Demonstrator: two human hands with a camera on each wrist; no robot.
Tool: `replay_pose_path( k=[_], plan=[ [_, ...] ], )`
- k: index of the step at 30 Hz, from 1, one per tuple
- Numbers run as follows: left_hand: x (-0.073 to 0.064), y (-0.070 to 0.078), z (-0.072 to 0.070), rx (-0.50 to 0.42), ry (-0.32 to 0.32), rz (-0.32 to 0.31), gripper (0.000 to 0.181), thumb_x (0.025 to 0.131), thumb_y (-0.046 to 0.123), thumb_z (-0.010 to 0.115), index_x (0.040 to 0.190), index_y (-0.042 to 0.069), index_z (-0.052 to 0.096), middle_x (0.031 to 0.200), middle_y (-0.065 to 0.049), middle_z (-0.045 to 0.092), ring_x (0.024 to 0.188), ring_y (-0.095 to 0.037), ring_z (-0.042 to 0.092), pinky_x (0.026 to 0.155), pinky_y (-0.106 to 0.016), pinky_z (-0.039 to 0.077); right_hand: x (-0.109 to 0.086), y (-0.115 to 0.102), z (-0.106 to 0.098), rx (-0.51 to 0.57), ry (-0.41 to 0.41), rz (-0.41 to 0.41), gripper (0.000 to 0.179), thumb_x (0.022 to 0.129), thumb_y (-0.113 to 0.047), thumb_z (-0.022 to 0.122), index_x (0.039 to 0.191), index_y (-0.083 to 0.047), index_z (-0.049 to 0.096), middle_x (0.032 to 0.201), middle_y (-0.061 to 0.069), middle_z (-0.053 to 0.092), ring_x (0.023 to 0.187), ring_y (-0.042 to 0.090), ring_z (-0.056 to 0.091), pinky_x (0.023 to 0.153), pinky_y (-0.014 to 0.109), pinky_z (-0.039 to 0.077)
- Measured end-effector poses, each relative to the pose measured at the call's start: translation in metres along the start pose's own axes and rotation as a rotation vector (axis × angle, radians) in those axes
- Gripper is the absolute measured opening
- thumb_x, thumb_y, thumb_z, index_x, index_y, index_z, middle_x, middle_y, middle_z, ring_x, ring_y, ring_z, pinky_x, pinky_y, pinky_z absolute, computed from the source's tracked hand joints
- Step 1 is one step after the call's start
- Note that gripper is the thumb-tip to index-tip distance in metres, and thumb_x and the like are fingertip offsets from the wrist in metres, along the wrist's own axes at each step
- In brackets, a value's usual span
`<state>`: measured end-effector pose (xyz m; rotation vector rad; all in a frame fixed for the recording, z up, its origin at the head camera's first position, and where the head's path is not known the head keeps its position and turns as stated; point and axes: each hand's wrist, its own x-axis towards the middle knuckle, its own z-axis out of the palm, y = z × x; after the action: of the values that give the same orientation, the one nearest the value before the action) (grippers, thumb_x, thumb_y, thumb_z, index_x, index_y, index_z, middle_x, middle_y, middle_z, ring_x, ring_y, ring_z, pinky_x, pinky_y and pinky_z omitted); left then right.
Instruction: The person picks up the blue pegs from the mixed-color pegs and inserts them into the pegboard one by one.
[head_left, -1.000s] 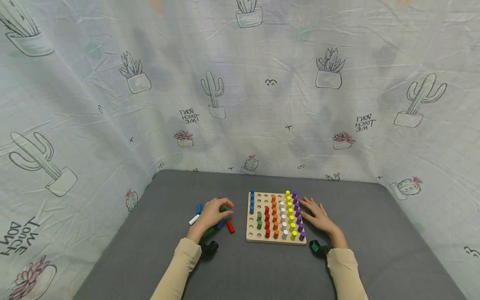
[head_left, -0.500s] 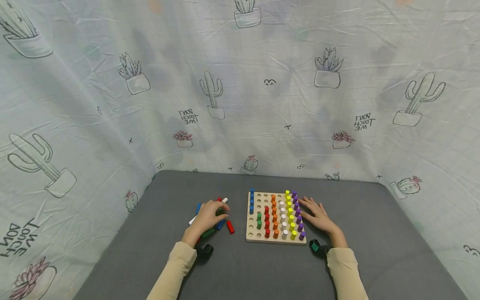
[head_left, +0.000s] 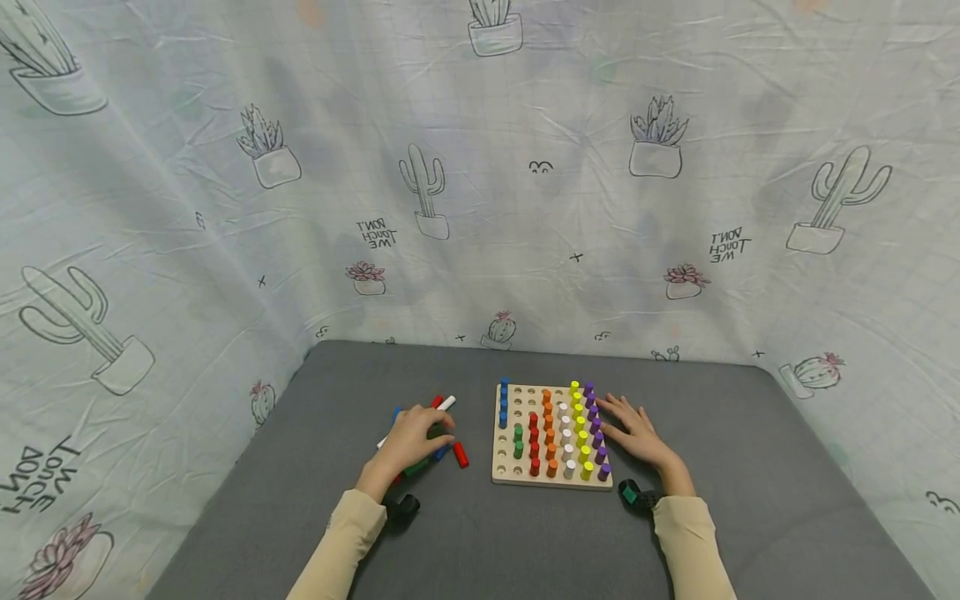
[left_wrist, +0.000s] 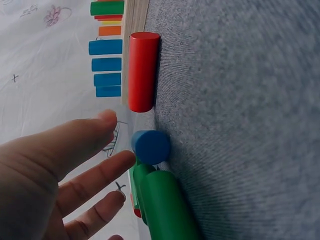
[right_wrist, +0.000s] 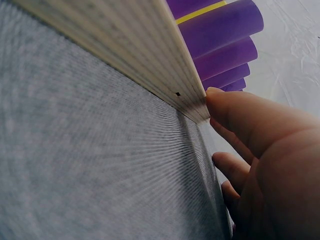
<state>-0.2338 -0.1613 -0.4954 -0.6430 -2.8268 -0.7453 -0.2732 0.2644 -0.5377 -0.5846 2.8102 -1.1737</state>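
My left hand hovers over a loose pile of coloured pegs, thumb and fingers spread apart with nothing between them. In the left wrist view its fingertips are close to a blue peg and a green peg; whether they touch cannot be told. A red peg lies nearer the wooden pegboard. Behind the hand lies a white peg. My right hand rests at the board's right side, with a fingertip against its edge beside the purple pegs.
Blue, green, red, orange, white, yellow and purple pegs stand in columns on the board, with bare holes at its left and back. A grey cloth covers the table. A patterned curtain hangs behind.
My left hand has drawn back slightly left and toward me, uncovering the white peg and a red peg behind it. The right hand and the board stay put.
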Motion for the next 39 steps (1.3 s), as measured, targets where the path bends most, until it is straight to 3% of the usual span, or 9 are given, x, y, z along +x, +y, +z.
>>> replay_pose_path(
  k=[15,39],
  plan=[
    [-0.0069,-0.0002,-0.0023,0.038,-0.072,0.001,0.025,0.077,0.032,0.074,0.099,0.022,0.068,0.096,0.009,0.067,0.086,-0.011,0.048,0.083,-0.042,0.036,-0.0001,-0.0005,-0.0001,0.002,-0.003,0.015,0.056,0.094,-0.033,0.052,0.141,-0.008,0.038,0.149,0.025,0.022,0.138,0.047,0.006,0.106,0.062,-0.007],
    [0.0003,-0.0032,0.0046,0.014,-0.047,-0.013,0.019,0.077,0.028,0.075,0.094,0.022,0.069,0.081,0.009,0.060,0.078,-0.009,0.044,0.084,-0.044,0.033,-0.0005,-0.0028,-0.0001,-0.005,0.002,0.012,0.056,0.094,-0.034,0.052,0.141,-0.008,0.038,0.149,0.025,0.022,0.138,0.047,0.006,0.106,0.062,-0.007]
  ],
)
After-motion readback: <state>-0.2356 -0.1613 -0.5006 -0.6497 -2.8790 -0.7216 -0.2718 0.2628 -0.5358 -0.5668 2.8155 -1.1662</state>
